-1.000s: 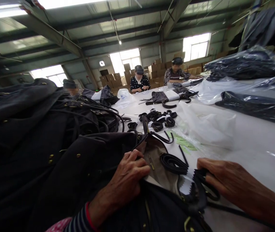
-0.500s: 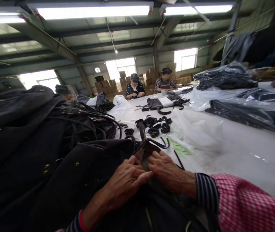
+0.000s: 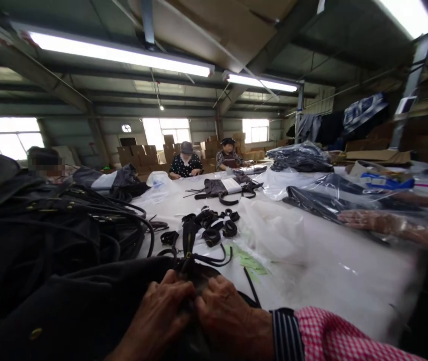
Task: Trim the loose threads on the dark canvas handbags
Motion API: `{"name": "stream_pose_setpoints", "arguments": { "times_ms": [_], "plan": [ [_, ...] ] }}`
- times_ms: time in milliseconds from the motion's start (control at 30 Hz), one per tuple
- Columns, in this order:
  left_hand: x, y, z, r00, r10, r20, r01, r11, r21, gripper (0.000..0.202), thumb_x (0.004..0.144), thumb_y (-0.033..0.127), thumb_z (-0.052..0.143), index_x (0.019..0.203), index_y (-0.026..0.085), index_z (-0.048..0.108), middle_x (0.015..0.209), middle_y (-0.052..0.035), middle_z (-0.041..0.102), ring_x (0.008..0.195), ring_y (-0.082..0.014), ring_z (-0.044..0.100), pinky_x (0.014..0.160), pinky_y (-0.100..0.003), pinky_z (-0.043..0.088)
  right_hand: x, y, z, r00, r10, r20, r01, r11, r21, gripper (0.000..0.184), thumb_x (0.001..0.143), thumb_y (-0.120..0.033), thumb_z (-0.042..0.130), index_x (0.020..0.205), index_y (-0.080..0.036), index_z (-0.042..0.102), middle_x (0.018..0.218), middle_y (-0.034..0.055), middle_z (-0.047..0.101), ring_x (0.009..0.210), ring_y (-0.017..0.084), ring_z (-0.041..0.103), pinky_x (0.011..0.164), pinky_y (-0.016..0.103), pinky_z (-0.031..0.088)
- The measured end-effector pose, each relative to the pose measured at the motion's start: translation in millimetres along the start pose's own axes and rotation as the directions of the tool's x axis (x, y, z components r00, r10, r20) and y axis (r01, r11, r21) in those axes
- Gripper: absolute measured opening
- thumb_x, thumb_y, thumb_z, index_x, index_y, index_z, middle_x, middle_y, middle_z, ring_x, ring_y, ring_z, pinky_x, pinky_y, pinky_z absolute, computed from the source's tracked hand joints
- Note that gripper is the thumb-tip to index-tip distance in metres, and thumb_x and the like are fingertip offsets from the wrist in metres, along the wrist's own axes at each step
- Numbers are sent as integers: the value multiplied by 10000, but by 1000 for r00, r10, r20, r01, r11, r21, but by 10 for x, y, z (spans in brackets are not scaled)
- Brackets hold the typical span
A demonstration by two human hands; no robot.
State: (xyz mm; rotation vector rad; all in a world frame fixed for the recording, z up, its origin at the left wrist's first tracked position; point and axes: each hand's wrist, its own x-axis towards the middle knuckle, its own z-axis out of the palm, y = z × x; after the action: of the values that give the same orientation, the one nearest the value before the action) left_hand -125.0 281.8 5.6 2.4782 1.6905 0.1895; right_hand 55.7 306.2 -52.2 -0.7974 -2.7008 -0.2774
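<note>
A dark fabric bag with brass eyelets lies in front of me, its strap standing up from the far edge. My left hand is closed on the cloth beside the strap's base, fingers curled into it. Close by on the right, my right hand also grips the bag at its opening, knuckles up. The fingertips of both hands are partly hidden in the dark folds. Beyond them lie several rolled black straps and light green slips.
More dark bags are heaped at the left. Crumpled white plastic lies on the white table. At the right, another person's hand touches a plastic-wrapped dark item. Other people sit across the table.
The view has swung right, so scene objects sit farther left and lower. My hands have drawn closer together on the bag. Another person's arm has come into sight at the right.
</note>
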Motion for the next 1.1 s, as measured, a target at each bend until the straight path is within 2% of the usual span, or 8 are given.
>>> {"name": "stream_pose_setpoints", "arguments": {
  "times_ms": [200, 300, 467, 533, 633, 767, 967, 1100],
  "plan": [
    [93, -6, 55, 1000, 9, 17, -5, 971, -238, 140, 806, 199, 597, 724, 231, 706, 937, -3, 682, 1028, -242, 562, 831, -342, 414, -57, 65, -23, 999, 32, -36, -27, 991, 128, 70, 893, -196, 577, 914, -148, 623, 880, 91, 685, 817, 252, 585, 706, 371, 411],
    [86, 6, 77, 1000, 6, -13, -9, 968, -251, 138, 794, 177, 595, 747, 227, 715, 904, -9, 686, 1011, -242, 554, 851, -351, 420, -60, 100, -77, 997, 74, 6, -73, 968, 242, 87, 844, -191, 605, 920, -156, 631, 893, 69, 691, 829, 235, 584, 737, 356, 418],
    [59, 37, 135, 997, 6, -80, -26, 967, -254, 119, 797, 131, 598, 766, 209, 684, 893, -22, 699, 1022, -245, 563, 852, -355, 433, -121, 180, -391, 979, 201, 33, -196, 889, 415, 172, 850, -120, 584, 995, -185, 648, 948, 38, 689, 913, 203, 601, 806, 305, 440],
    [43, 47, 148, 996, 2, -93, -23, 974, -227, 85, 813, 142, 612, 785, 203, 664, 904, -26, 693, 1027, -250, 566, 841, -359, 427, -254, 198, -594, 969, 244, 27, -234, 884, 405, 194, 876, -148, 594, 1062, -192, 629, 1058, 52, 669, 1015, 221, 580, 870, 330, 438],
    [32, 58, 159, 996, -7, -85, -11, 978, -210, 66, 818, 145, 606, 799, 198, 641, 902, -29, 680, 1015, -251, 568, 824, -360, 413, -508, 180, -808, 931, 316, 182, -357, 892, 279, 197, 870, -261, 644, 1054, -194, 621, 1095, 74, 639, 1024, 276, 564, 867, 400, 444],
    [42, 58, 189, 995, -33, -99, 10, 974, -224, 80, 808, 139, 584, 789, 199, 634, 891, -31, 661, 1014, -250, 558, 822, -355, 398, -675, 126, -804, 872, 379, 310, -447, 875, 187, 311, 811, -188, 613, 1123, -182, 607, 1128, 96, 615, 1039, 300, 565, 848, 418, 454],
    [34, 48, 229, 990, -24, -138, -18, 955, -295, 84, 801, 157, 616, 765, 218, 661, 870, -23, 639, 1004, -234, 550, 809, -314, 404, -696, 274, -845, 915, 288, 283, -377, 861, 342, 431, 702, -61, 596, 1111, -193, 630, 1055, 56, 615, 959, 226, 587, 822, 334, 443],
    [28, 58, 209, 990, -33, -139, -14, 948, -319, 106, 805, 146, 630, 762, 228, 684, 886, -23, 633, 1016, -232, 548, 813, -311, 398, -816, 608, -954, 916, 172, 361, -361, 744, 562, 357, 807, -170, 680, 1157, -242, 662, 1045, 16, 652, 910, 183, 624, 796, 283, 461]
  ]
}}
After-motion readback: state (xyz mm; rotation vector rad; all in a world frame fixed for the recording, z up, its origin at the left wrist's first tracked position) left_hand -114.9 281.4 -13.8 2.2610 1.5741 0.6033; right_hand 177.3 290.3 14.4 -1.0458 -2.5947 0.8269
